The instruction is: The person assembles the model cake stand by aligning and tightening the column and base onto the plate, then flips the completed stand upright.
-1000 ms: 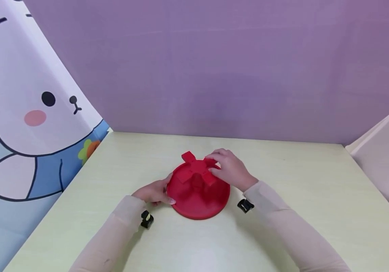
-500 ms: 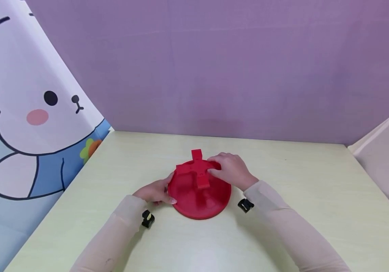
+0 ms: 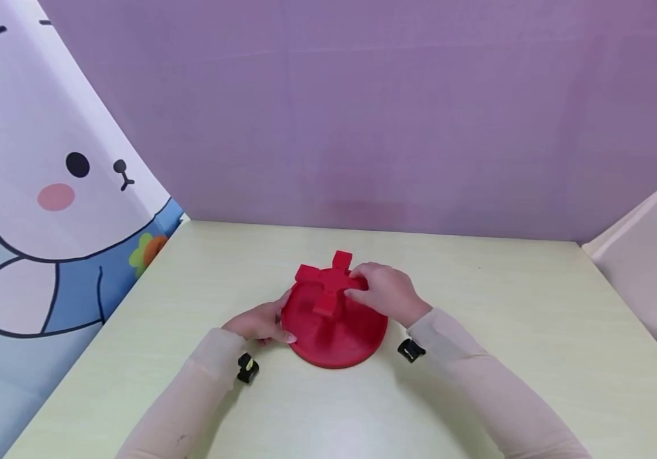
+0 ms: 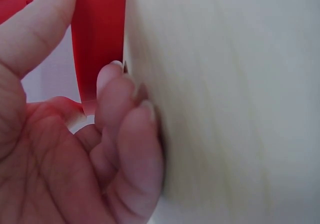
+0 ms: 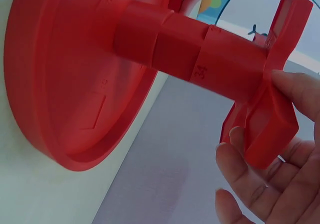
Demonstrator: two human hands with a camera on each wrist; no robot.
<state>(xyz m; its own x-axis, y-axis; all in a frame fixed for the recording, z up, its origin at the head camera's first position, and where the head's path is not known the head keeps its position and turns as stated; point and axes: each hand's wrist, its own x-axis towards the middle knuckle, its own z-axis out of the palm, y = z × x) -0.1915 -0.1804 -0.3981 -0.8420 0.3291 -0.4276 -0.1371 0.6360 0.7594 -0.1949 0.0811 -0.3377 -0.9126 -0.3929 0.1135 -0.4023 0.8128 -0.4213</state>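
Note:
A red round base (image 3: pixel 342 350) with a raised rim lies on the table. From its middle a thick, stepped red post (image 5: pixel 177 44) rises to a four-armed red knob (image 3: pixel 334 280). My left hand (image 3: pixel 256 322) holds the base at its left side, thumb and fingers at the rim; the left wrist view has its fingertips (image 4: pixel 132 96) low beside the red wall (image 4: pixel 100 34), close to the table. The right hand (image 3: pixel 390 293) pinches one arm of the knob, thumb on the near side and fingers behind, as the right wrist view shows.
The pale table (image 3: pixel 534 357) reaches back to a purple backdrop (image 3: pixel 397 115). A printed cartoon sheet (image 3: pixel 36 178) hangs on the left, and a pale sheet (image 3: pixel 649 255) on the right. Black wrist bands (image 3: pixel 411 350) sit below both cuffs.
The four-armed knob has turned clockwise as seen from above, with the right hand at its right-hand arm. The base and the left hand have stayed in place.

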